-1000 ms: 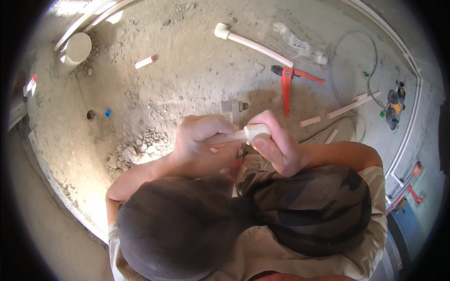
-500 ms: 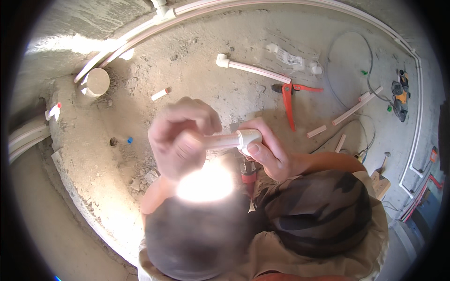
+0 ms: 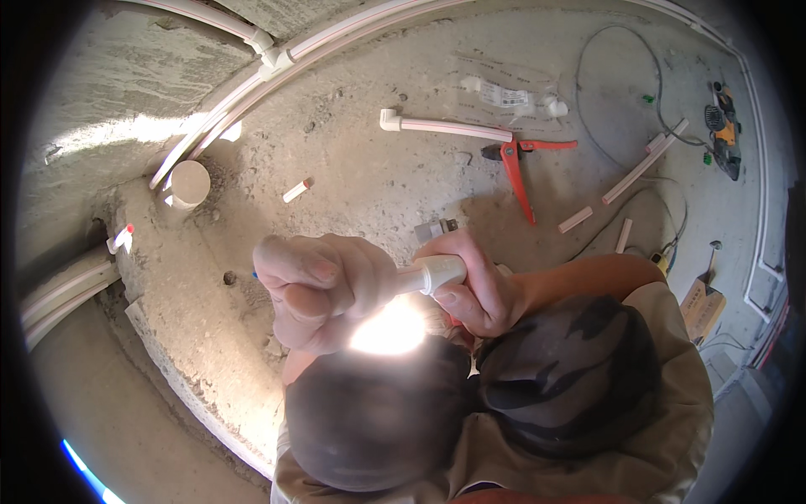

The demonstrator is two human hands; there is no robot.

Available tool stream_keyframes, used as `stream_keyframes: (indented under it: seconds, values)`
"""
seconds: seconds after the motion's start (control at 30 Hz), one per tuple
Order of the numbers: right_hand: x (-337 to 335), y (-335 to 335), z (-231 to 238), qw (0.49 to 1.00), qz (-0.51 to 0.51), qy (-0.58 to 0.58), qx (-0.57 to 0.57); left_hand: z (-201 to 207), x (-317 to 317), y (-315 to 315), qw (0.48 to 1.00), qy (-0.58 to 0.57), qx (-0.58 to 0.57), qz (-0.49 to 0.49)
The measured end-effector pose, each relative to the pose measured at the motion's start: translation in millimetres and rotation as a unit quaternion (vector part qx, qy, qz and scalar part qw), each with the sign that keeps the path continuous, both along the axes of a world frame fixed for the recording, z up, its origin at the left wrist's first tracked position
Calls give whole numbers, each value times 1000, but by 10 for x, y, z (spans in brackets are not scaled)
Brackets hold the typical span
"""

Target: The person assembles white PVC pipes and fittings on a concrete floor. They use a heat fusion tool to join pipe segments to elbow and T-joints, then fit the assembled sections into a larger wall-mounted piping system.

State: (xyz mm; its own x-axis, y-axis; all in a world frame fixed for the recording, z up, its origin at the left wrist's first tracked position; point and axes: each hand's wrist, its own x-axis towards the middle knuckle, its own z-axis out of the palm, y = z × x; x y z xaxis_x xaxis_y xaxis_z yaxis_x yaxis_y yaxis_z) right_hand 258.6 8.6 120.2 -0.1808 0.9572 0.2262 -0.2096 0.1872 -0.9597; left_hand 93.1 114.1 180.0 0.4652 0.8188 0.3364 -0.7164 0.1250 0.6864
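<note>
My left hand (image 3: 327, 286) is closed around a short white plastic pipe (image 3: 408, 282), whose left part is hidden in the fist. At the pipe's right end sits a white elbow fitting (image 3: 442, 272). My right hand (image 3: 477, 286) grips that elbow between thumb and fingers. Both hands are above my knees, and a bright patch of light glares just below the pipe. Beyond my right hand, a small grey metal piece (image 3: 433, 229) lies on the floor, partly hidden.
Red-handled pipe cutters (image 3: 516, 181) lie on the concrete beside a pipe with an elbow (image 3: 453, 128) and a clear plastic bag (image 3: 508, 97). Cut pipe lengths (image 3: 645, 170), a cable and a yellow-black power tool (image 3: 724, 130) are at right. A round stub (image 3: 190, 184) stands at left.
My left hand has slid along the pipe toward the elbow and wrapped around it, covering more of it. My right hand keeps its grip on the elbow. The view has shifted slightly.
</note>
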Motion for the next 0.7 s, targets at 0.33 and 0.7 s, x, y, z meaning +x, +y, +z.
stream_keyframes:
  seconds: [0.33,0.7]
  values:
    - [-97,206,-31,946,90,181,-253,-266,124,491,970,-47,-236,-22]
    - [13,-226,-316,999,-11,-14,-42,99,311,136,987,-38,-140,-64]
